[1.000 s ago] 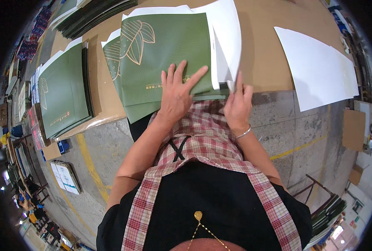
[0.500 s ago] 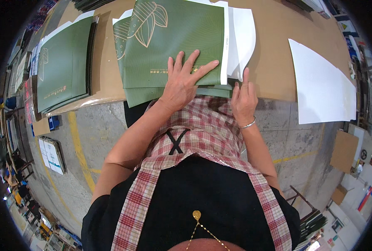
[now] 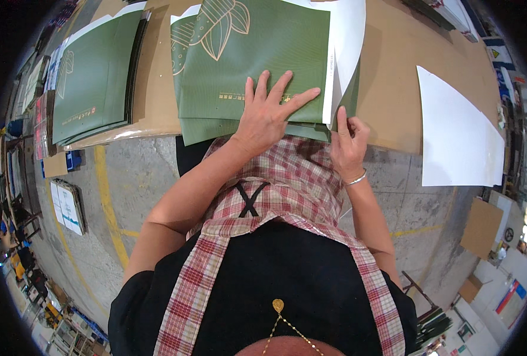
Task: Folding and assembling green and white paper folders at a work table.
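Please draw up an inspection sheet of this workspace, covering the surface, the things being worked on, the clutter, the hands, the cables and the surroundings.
Surface: brown table, bare between the work and the right side.
Job's things: green sheet with a leaf print, lying over other green sheets; curled white flap at its right edge.
Clutter: stack of green sheets at left; loose white sheet at right, reaching past the near edge.
Hands: left hand flat on the green sheet, fingers spread; right hand at its lower right corner, grip unclear.
Cables: nothing seen.
Surroundings: grey floor with yellow lines; bundle at left; cardboard at right.
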Demonstrator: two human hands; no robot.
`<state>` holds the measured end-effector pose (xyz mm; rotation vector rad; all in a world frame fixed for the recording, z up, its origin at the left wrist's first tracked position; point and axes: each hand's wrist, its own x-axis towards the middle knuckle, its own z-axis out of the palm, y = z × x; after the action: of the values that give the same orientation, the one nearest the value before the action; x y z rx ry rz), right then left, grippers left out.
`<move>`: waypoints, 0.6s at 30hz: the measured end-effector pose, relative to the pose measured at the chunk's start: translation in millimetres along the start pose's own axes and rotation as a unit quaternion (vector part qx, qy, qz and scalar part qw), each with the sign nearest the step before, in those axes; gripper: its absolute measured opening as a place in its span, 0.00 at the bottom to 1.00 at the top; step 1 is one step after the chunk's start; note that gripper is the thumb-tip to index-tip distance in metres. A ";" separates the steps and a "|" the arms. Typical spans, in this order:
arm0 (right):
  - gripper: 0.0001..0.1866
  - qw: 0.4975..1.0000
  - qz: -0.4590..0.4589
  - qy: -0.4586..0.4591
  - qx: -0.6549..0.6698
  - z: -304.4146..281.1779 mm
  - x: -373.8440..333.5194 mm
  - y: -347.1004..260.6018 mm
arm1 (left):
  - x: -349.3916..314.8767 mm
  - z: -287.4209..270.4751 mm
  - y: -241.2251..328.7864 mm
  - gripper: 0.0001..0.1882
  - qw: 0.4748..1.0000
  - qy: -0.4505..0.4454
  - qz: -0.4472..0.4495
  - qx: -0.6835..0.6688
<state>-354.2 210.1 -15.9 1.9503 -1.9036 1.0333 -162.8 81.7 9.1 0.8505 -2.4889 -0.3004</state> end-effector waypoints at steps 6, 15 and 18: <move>0.32 0.999 -0.018 -0.039 0.030 -5.4 -1.6 10.6 | -2.2 7.6 -0.1 0.40 0.996 -0.008 0.001 0.088; 0.26 0.998 -0.024 -0.040 0.040 -8.2 0.0 8.6 | -3.3 8.0 1.0 0.39 0.995 -0.012 0.001 0.104; 0.28 0.997 -0.040 -0.054 0.034 -12.6 7.4 5.6 | -4.6 8.6 0.3 0.39 0.995 -0.015 -0.002 0.098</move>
<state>-364.2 211.2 -4.0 2.1428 -1.8502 1.0019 -164.2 85.2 0.0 0.9348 -2.5759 -0.0702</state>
